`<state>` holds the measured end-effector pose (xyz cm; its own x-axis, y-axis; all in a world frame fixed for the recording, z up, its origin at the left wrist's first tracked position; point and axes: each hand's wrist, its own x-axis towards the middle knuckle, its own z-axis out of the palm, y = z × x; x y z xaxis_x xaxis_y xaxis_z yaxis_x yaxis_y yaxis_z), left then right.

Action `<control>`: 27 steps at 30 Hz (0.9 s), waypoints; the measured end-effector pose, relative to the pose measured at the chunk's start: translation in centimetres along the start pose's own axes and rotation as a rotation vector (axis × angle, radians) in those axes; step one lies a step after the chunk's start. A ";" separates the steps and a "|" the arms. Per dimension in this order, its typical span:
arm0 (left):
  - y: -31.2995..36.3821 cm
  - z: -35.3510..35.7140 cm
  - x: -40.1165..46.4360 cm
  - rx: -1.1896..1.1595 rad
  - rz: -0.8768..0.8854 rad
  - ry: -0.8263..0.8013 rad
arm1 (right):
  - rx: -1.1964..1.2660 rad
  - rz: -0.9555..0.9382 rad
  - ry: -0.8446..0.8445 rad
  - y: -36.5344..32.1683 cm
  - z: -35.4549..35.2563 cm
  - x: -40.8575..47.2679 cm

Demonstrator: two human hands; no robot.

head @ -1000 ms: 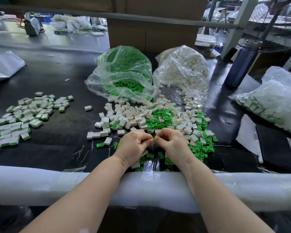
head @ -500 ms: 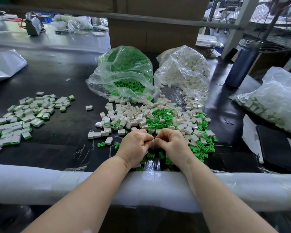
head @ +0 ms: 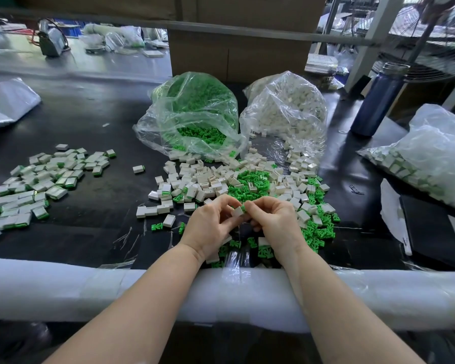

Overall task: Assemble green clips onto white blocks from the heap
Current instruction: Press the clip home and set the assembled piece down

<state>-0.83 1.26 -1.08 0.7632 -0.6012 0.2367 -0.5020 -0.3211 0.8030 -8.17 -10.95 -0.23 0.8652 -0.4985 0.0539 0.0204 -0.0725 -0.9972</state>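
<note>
At the far left of the black table (head: 95, 227) lies a folded white plastic bag (head: 5, 103). Nearer, still on the left, a spread of finished blocks (head: 37, 185) with green edges covers the surface, well apart from the hands.

In the middle, a clear bag of green clips (head: 192, 114) lies open toward the near side, and just to its right sits a clear bag of white blocks (head: 286, 111). Both spill into the mixed heap (head: 247, 179) of loose white blocks and green clips in front of them.

At the near edge of that heap the two hands meet above the table. The left hand (head: 210, 227) pinches a white block (head: 238, 212) between thumb and curled fingers. The right hand (head: 276, 222), fingers curled, pinches a green clip (head: 243, 208) that touches the block's right end. Loose clips and blocks lie under and around both wrists, which rest on a white padded rail (head: 90, 290) along the near table edge.

To the right, a dark blue bottle (head: 376, 101) stands upright at the far side, and another clear bag (head: 431, 158) holding assembled pieces lies at the right edge.
</note>
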 end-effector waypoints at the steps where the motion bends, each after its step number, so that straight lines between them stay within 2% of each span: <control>1: 0.0 0.0 0.1 -0.028 -0.005 0.007 | 0.002 -0.007 0.005 0.0 0.0 0.0; 14: 0.3 -0.5 0.0 -0.163 -0.039 0.040 | 0.007 -0.073 -0.096 0.1 -0.1 0.0; 27: 0.2 -0.5 0.0 -0.092 -0.037 0.034 | -0.039 -0.104 -0.117 0.3 0.0 0.1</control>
<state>-0.73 1.57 -0.70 0.7948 -0.5645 0.2228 -0.4347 -0.2735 0.8580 -8.07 -11.03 -0.53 0.9119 -0.3826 0.1484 0.0957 -0.1535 -0.9835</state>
